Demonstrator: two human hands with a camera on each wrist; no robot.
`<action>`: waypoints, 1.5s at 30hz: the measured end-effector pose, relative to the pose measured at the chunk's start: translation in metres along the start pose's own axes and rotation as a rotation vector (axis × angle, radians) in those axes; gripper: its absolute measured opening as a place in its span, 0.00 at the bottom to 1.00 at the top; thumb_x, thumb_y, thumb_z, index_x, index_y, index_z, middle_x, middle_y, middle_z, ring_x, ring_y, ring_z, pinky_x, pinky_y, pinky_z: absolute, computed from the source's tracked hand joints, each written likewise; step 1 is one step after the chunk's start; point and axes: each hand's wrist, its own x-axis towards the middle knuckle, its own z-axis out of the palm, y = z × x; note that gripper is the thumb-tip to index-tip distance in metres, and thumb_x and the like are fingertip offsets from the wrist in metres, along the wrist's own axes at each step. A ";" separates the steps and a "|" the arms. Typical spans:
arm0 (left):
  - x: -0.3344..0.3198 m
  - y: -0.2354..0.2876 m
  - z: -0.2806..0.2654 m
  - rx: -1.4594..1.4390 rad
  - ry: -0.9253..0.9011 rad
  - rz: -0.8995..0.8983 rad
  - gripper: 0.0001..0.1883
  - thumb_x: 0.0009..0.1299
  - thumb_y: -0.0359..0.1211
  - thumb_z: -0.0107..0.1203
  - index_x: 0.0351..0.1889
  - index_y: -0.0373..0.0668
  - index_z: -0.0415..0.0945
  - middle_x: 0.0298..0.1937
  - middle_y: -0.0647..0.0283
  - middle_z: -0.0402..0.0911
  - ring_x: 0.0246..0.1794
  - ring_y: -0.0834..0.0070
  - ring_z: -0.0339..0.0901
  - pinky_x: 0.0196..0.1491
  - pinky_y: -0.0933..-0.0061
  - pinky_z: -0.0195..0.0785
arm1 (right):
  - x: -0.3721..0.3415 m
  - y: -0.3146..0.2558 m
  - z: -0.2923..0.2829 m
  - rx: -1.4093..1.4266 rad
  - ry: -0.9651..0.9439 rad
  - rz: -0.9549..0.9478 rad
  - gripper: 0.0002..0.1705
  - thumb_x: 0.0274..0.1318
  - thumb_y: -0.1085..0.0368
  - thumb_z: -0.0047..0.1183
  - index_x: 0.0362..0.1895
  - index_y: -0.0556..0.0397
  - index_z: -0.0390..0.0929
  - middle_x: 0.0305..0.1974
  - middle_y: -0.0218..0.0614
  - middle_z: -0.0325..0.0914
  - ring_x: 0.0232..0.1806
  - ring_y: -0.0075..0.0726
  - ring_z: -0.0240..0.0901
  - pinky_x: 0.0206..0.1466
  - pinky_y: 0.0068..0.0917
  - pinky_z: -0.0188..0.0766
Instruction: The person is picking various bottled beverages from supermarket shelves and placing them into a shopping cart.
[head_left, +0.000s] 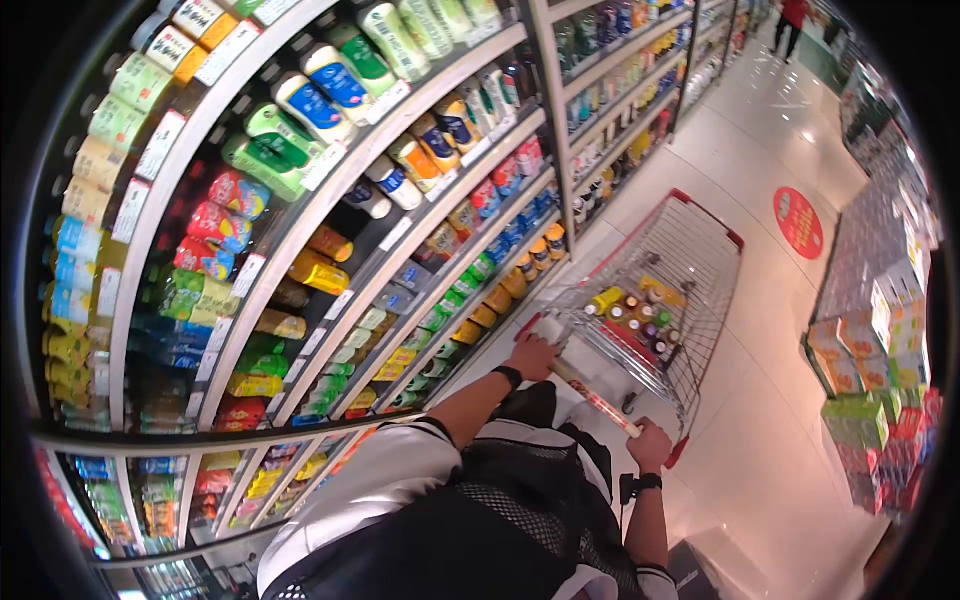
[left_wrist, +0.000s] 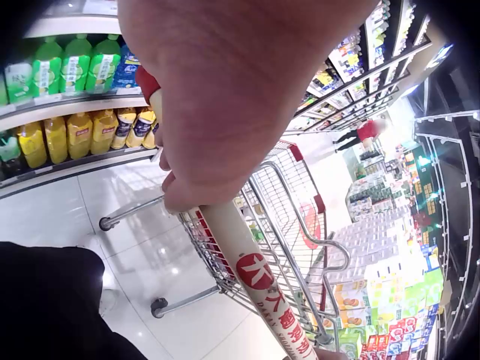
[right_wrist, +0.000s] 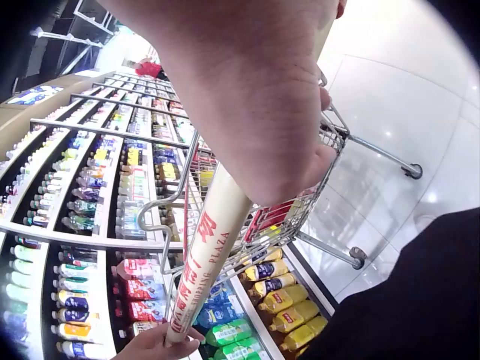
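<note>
While the left hand [head_left: 534,356] and right hand [head_left: 651,445] had fingers curled round the handle [head_left: 596,400], the stiff cart [head_left: 736,240] of bottles [head_left: 637,318] likely rolled heavily, best steered from both ends.

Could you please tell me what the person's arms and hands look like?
The left hand and right hand are gloveless. The left wristband is black; the right wristband, also black, has a small dark block beside it. The left sleeve is short, white, with dark trim.
</note>
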 end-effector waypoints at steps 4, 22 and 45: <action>-0.033 -0.019 0.029 -0.014 -0.095 0.050 0.23 0.64 0.56 0.68 0.49 0.54 0.87 0.48 0.58 0.87 0.56 0.53 0.81 0.67 0.45 0.62 | -0.029 -0.002 0.016 -0.019 -0.052 -0.022 0.15 0.44 0.61 0.65 0.40 0.32 0.89 0.30 0.39 0.88 0.36 0.53 0.88 0.37 0.48 0.81; -0.194 -0.092 0.034 -0.565 0.042 0.219 0.16 0.64 0.41 0.70 0.45 0.49 0.82 0.46 0.60 0.83 0.55 0.58 0.80 0.68 0.53 0.56 | -0.136 -0.082 0.068 -0.099 -0.230 0.010 0.18 0.37 0.59 0.64 0.39 0.35 0.90 0.28 0.42 0.86 0.34 0.57 0.85 0.36 0.50 0.79; 0.202 -0.062 0.126 -0.526 0.184 0.011 0.32 0.63 0.35 0.76 0.61 0.39 0.71 0.52 0.46 0.78 0.52 0.46 0.80 0.55 0.50 0.76 | -0.113 -0.128 0.029 0.671 -0.381 0.039 0.17 0.48 0.71 0.71 0.44 0.43 0.86 0.33 0.37 0.84 0.41 0.50 0.86 0.45 0.44 0.82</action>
